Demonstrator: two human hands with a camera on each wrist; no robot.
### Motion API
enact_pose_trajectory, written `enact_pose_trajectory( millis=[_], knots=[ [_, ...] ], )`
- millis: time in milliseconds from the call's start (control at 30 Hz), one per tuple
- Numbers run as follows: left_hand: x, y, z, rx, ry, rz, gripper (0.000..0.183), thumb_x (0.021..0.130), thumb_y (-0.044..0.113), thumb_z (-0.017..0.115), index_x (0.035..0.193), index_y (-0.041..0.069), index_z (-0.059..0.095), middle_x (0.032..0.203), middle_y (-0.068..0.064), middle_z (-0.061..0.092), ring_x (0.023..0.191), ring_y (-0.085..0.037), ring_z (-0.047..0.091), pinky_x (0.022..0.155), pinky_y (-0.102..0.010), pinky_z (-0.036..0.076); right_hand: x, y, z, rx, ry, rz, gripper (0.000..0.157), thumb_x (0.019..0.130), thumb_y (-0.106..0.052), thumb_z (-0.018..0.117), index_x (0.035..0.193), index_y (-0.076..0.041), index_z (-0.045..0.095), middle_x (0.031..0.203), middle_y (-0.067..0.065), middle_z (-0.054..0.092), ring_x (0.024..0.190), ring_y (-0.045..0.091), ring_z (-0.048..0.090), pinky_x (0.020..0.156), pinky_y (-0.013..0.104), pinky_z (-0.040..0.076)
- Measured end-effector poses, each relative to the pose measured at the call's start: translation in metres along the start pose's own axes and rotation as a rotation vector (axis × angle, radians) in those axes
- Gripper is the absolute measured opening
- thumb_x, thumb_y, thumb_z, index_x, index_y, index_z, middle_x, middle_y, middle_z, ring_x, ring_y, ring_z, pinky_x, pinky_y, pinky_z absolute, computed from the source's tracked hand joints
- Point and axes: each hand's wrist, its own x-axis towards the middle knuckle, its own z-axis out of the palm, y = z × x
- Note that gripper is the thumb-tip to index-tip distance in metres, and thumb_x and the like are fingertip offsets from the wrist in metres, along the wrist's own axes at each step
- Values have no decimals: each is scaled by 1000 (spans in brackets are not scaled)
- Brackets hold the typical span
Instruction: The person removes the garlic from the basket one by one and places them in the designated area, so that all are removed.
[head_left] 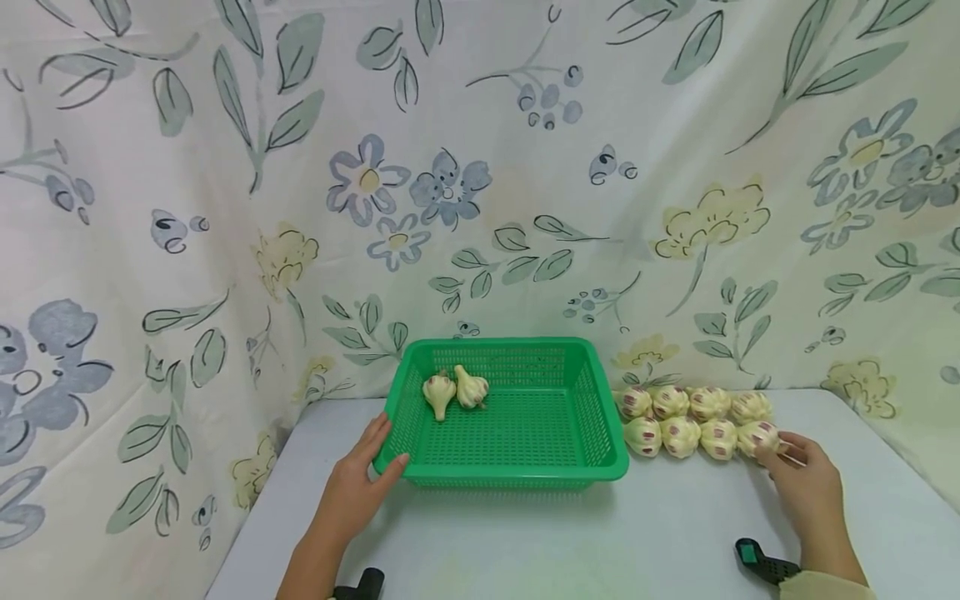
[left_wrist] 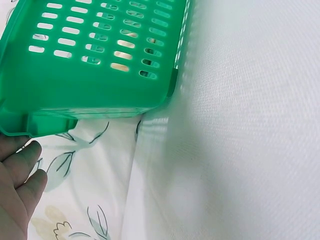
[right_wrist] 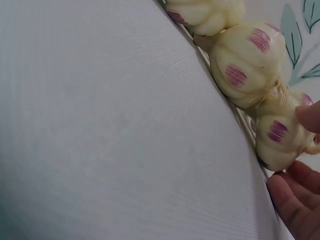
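A green plastic basket stands on the table, and two garlic bulbs lie inside it near the left wall. At its left front corner is my left hand, thumb by the rim and fingers extended along the side; the left wrist view has its fingers beside the basket's lip. To the right of the basket, several pale garlic bulbs with purple marks sit in two rows. My right hand pinches the front row's rightmost garlic bulb between thumb and fingers.
The white table extends in front of the basket and bulbs. Behind rises a floral cloth, close to the basket's back. A dark strap device is on my right wrist, another on my left.
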Motion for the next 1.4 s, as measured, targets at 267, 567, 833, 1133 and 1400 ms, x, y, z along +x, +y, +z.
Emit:
enact_pose_trajectory(
  millis=[267, 567, 833, 1133, 1400],
  knots=[
    [0, 1, 0, -8, 2, 8, 71, 95, 49, 61, 151, 10, 40, 161, -1, 31, 148, -27, 29, 113, -55, 35, 2, 4, 2, -8, 7, 3, 79, 96, -45, 58, 156, -7, 23, 155, 29, 28, 136, 48, 37, 81, 43, 50],
    [0, 0, -1, -7, 2, 2, 73, 95, 52, 59, 152, 11, 40, 161, 1, 30, 148, -27, 29, 113, -54, 35, 2, 3, 5, -6, 9, 7, 78, 97, -42, 58, 156, -5, 23, 155, 30, 27, 136, 49, 37, 88, 51, 51],
    [-1, 0, 0, -4, 7, -3, 69, 95, 44, 63, 151, 11, 40, 161, 1, 30, 148, -27, 29, 113, -55, 34, 2, 4, 6, 1, 9, 8, 77, 98, -40, 58, 156, -5, 22, 155, 31, 26, 136, 50, 36, 99, 59, 45],
    [0, 2, -1, -14, 0, -14, 69, 95, 43, 64, 151, 11, 40, 161, -2, 31, 148, -28, 28, 113, -56, 33, 5, 5, 7, 3, 9, 20, 78, 98, -42, 57, 157, -6, 21, 156, 29, 26, 136, 49, 37, 96, 57, 47],
    [0, 2, -1, -11, -3, -22, 70, 95, 45, 64, 151, 12, 40, 161, -1, 31, 149, -28, 27, 113, -56, 33, 6, 8, 5, 6, -1, 13, 82, 96, -45, 59, 157, -6, 20, 155, 30, 26, 135, 48, 39, 78, 41, 53]
  ],
)
